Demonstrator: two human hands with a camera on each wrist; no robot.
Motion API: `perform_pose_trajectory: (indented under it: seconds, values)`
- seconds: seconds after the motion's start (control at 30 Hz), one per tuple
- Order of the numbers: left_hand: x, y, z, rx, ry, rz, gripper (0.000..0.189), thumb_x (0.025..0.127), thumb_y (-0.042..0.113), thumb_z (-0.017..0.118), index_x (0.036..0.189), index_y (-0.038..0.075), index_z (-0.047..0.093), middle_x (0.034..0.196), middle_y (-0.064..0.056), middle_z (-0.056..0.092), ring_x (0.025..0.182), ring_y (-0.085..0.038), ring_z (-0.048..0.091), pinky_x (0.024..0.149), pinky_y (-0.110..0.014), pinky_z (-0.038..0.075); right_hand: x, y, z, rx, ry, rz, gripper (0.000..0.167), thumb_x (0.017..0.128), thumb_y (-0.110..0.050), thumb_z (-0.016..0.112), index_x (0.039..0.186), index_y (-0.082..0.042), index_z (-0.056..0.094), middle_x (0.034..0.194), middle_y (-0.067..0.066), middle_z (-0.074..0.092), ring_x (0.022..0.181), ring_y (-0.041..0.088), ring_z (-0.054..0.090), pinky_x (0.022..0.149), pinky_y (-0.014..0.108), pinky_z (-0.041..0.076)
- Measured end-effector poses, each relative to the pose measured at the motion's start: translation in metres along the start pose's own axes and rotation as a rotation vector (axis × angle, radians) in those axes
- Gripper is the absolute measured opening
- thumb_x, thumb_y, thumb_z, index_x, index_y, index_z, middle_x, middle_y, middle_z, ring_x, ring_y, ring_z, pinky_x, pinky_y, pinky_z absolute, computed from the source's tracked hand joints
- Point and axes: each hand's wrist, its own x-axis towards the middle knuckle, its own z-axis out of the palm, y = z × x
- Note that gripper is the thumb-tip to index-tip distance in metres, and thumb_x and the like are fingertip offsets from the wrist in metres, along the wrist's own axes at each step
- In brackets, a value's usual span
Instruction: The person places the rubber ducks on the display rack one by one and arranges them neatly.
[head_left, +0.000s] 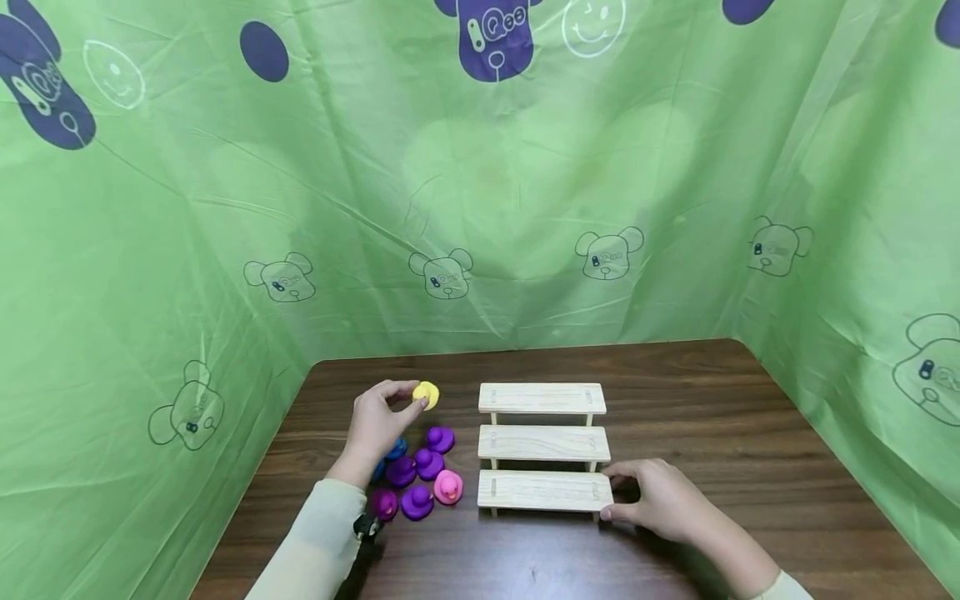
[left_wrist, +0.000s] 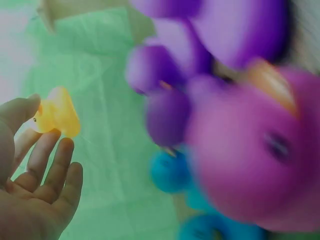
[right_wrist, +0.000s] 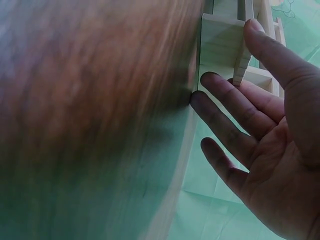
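Observation:
My left hand [head_left: 375,421] pinches a small yellow rubber duck [head_left: 426,394] between thumb and fingertips, above the far left of the table. In the left wrist view the duck [left_wrist: 61,112] is seen from the side, the other fingers loosely spread. A pale wooden three-step stand [head_left: 544,489] stands mid-table. At the right end of its lowest, nearest step, my right hand [head_left: 663,502] grips the edge, thumb in front and index finger behind. The right wrist view shows the thumb and fingers [right_wrist: 227,97] about the step's end.
Left of the stand sit several purple ducks [head_left: 417,502], a pink duck [head_left: 448,487], a magenta duck [head_left: 385,504] and blue ducks [head_left: 397,448], partly behind my left forearm. Green patterned cloth [head_left: 517,208] walls in the brown wooden table [head_left: 750,433].

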Motion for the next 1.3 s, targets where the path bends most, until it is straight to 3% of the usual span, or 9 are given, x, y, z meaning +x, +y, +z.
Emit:
perform_pose_trajectory:
  seconds: [0.13,0.33,0.53,0.73,0.97,1.3]
  values:
    - [0.006,0.026,0.003,-0.053,0.024,0.042,0.030,0.085,0.021,0.091,0.111,0.012,0.082,0.098,0.000,0.076,0.091,-0.020,0.074,0.084,-0.040,0.063,0.000,0.001,0.001,-0.004,0.004,-0.004,0.045,0.079,-0.049,0.090,0.113,-0.023,0.076,0.094,-0.025,0.070,0.093,0.004,0.068,0.082,0.036,0.058]
    - [0.013,0.056,0.012,-0.124,0.001,0.070,0.029,0.085,0.019,0.091,0.113,0.014,0.081,0.099,0.004,0.077,0.093,-0.018,0.074,0.087,-0.040,0.062,0.000,0.000,0.000,0.003,0.009,-0.015,0.042,0.079,-0.045,0.091,0.113,-0.024,0.077,0.095,-0.024,0.072,0.094,0.005,0.069,0.083,0.036,0.058]
    - [0.018,0.076,0.030,-0.179,-0.028,0.087,0.031,0.083,0.019,0.092,0.111,0.014,0.081,0.103,0.003,0.079,0.095,-0.023,0.075,0.086,-0.037,0.062,0.000,0.001,0.000,-0.003,0.008,-0.007,0.044,0.079,-0.046,0.091,0.114,-0.024,0.078,0.096,-0.023,0.072,0.094,0.003,0.069,0.083,0.036,0.059]
    - [0.020,0.097,0.049,-0.209,-0.062,0.109,0.031,0.083,0.017,0.092,0.111,0.011,0.081,0.103,0.001,0.079,0.091,-0.019,0.075,0.081,-0.030,0.062,0.000,0.001,-0.001,-0.010,0.012,0.005,0.045,0.078,-0.045,0.092,0.115,-0.024,0.078,0.097,-0.023,0.073,0.094,0.004,0.069,0.082,0.036,0.058]
    - [0.021,0.120,0.072,-0.240,-0.130,0.126,0.031,0.084,0.017,0.092,0.112,0.011,0.081,0.105,0.000,0.078,0.093,-0.019,0.076,0.084,-0.042,0.063,-0.001,0.000,-0.001,-0.011,0.014,0.001,0.044,0.078,-0.043,0.093,0.115,-0.024,0.078,0.096,-0.023,0.073,0.094,0.004,0.069,0.082,0.037,0.058]
    - [0.023,0.140,0.112,-0.180,-0.219,0.113,0.030,0.085,0.026,0.091,0.112,0.017,0.081,0.106,0.007,0.078,0.097,-0.018,0.074,0.087,-0.036,0.061,-0.001,0.001,-0.001,-0.005,0.010,-0.005,0.044,0.078,-0.045,0.092,0.114,-0.023,0.078,0.095,-0.023,0.073,0.093,0.005,0.069,0.082,0.036,0.058]
